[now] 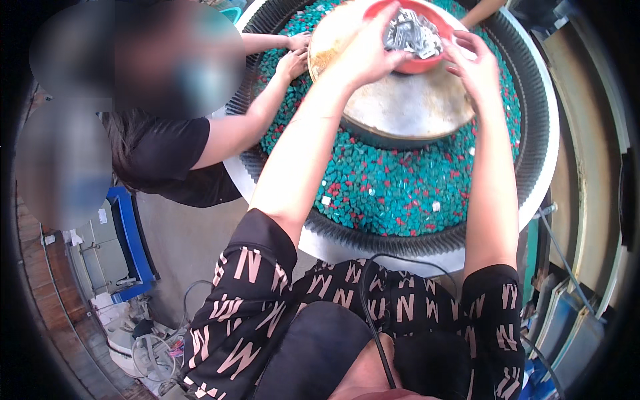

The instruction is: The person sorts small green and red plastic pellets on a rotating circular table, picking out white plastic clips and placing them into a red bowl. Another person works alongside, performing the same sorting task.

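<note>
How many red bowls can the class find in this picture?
1: the red bowl, between the person's left hand and right hand, over the pale round hub.

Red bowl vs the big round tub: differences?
Size: the red bowl is small; the round tub is far wider.
Look: the bowl is red; the tub has a dark ribbed wall and pale rim.
Contents: the bowl holds silvery pieces; the tub, green and red chips.
Shared: both round, open-topped.
</note>
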